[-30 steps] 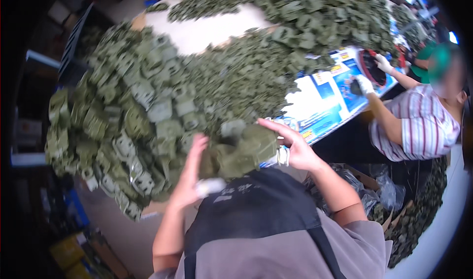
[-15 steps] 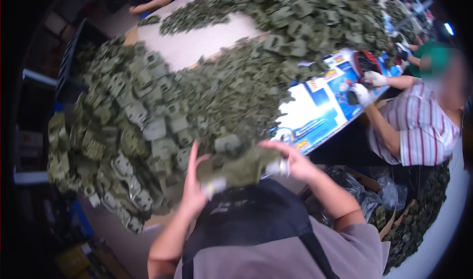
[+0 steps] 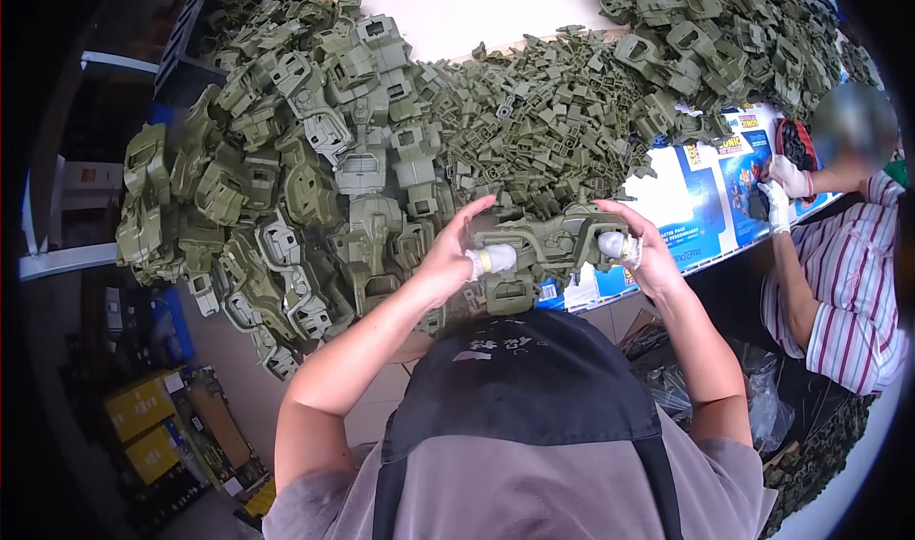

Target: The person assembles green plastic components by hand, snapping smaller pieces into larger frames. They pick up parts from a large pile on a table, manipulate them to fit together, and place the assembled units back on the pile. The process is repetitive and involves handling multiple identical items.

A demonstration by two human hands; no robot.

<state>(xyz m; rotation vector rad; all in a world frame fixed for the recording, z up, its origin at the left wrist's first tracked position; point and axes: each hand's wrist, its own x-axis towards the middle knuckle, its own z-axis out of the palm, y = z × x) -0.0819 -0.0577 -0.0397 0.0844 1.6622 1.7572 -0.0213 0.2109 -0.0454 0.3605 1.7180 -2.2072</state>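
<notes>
Between my two hands is an olive-green moulded plastic part, which looks like a toy vehicle shell, close in front of my black apron. My left hand grips its left end, with the index finger stretched out along the far side. At the right end, my right hand holds it, fingers curving over the far edge. Both thumbs are wrapped in white coverings with a yellowish band and press on the part. Just past my hands lies a heap of small green plastic pieces.
Large green vehicle shells are piled at the left, with more shells at the far right. A co-worker's white-gloved hands work at the right over a blue printed sheet. Yellow boxes stand low at the left.
The view has shifted, so the table's piles sit differently in it. The plastic part stays between my hands, earlier blurred, now sharp. The co-worker's gloved hands appear farther right.
</notes>
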